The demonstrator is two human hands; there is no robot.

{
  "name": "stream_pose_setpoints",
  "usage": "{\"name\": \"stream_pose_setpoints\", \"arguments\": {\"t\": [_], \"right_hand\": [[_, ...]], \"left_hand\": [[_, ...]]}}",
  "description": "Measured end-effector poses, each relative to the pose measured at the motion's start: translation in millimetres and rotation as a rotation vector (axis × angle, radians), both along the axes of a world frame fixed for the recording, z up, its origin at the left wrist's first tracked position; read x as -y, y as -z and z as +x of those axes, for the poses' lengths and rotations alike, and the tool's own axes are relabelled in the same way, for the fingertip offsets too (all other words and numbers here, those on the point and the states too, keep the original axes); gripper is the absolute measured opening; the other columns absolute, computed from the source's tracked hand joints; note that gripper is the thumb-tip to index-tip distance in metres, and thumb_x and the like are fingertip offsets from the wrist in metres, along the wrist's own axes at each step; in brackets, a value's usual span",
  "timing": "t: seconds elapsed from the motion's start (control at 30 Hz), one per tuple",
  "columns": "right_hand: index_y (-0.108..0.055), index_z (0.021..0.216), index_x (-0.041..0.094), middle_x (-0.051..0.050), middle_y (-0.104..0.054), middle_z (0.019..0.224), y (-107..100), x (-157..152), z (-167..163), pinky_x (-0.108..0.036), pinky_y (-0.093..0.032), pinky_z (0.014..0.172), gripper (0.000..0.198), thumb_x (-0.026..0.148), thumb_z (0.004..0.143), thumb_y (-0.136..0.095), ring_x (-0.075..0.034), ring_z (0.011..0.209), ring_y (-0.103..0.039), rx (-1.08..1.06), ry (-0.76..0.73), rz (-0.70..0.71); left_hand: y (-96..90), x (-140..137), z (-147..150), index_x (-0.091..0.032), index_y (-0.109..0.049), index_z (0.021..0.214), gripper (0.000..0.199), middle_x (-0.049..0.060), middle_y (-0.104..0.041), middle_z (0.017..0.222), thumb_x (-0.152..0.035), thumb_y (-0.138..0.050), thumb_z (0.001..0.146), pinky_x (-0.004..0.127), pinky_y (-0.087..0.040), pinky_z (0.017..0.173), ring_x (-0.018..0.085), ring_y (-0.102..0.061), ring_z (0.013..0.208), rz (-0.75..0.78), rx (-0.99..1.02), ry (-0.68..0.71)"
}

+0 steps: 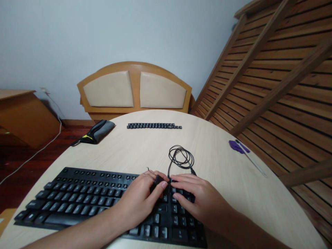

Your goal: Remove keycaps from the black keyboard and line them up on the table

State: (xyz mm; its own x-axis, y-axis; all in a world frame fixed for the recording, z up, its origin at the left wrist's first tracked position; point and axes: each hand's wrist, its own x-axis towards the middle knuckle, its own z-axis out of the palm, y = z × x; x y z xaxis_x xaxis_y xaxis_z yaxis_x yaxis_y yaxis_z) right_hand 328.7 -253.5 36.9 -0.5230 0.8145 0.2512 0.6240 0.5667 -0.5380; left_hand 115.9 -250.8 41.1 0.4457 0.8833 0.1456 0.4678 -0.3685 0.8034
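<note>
A black keyboard (77,199) lies across the near part of a round light-wood table (220,162). My left hand (141,200) rests on its right-middle part and pinches a small black keycap (157,180) between thumb and fingers. My right hand (199,197) lies flat over the keys at the right end, fingertips almost touching the left hand. The keyboard's black cable (181,158) is coiled just behind the hands.
A row of removed black keycaps (154,126) lies at the table's far side. A grey pouch (97,132) sits at the far left edge. A purple-handled tool (240,147) lies at the right. A wooden headboard (135,90) and slatted bed frame (280,83) stand behind.
</note>
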Motion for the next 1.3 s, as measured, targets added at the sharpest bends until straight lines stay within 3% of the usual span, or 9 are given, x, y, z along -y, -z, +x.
{"name": "stream_pose_setpoints", "arguments": {"t": [0.1, 0.3, 0.87, 1.3], "right_hand": [[-0.072, 0.112, 0.023, -0.006, -0.069, 0.12, 0.9, -0.3, 0.0, -0.043, -0.051, 0.098, 0.028, 0.025, 0.085, -0.063, -0.024, 0.11, -0.064, 0.018, 0.003, -0.004], [-0.073, 0.111, 0.022, -0.006, -0.069, 0.12, 1.2, -0.2, 0.6, -0.043, -0.051, 0.098, 0.028, 0.025, 0.085, -0.063, -0.024, 0.11, -0.064, 0.008, 0.011, -0.014], [-0.072, 0.099, 0.017, -0.009, -0.071, 0.115, 11.2, 4.5, -4.1, -0.041, -0.052, 0.097, 0.017, 0.021, 0.088, -0.06, -0.024, 0.108, -0.065, -0.02, 0.044, 0.061], [-0.068, 0.097, 0.016, -0.009, -0.07, 0.113, 10.4, 5.7, -6.1, -0.038, -0.051, 0.095, 0.014, 0.019, 0.09, -0.057, -0.022, 0.108, -0.064, -0.026, 0.049, 0.043]], "left_hand": [[0.3, -0.3, 0.5, -0.019, -0.064, 0.088, 0.028, 0.005, -0.068, 0.095, -0.027, -0.04, 0.099, 0.039, -0.046, 0.087, 0.021, -0.061, 0.091, 0.045, -0.021, -0.022], [2.1, -0.2, 0.8, -0.017, -0.059, 0.078, 0.029, 0.007, -0.065, 0.084, -0.025, -0.04, 0.098, 0.043, -0.044, 0.086, 0.024, -0.057, 0.091, 0.14, -0.148, -0.016], [0.7, -2.2, 1.4, -0.018, -0.057, 0.072, 0.038, 0.005, -0.063, 0.077, -0.034, -0.036, 0.099, 0.033, -0.044, 0.071, 0.02, -0.058, 0.075, -0.02, -0.106, -0.066], [2.2, -3.2, 1.1, -0.017, -0.061, 0.072, 0.043, 0.006, -0.064, 0.078, -0.038, -0.035, 0.099, 0.034, -0.043, 0.072, 0.02, -0.058, 0.075, -0.067, -0.088, -0.084]]}}
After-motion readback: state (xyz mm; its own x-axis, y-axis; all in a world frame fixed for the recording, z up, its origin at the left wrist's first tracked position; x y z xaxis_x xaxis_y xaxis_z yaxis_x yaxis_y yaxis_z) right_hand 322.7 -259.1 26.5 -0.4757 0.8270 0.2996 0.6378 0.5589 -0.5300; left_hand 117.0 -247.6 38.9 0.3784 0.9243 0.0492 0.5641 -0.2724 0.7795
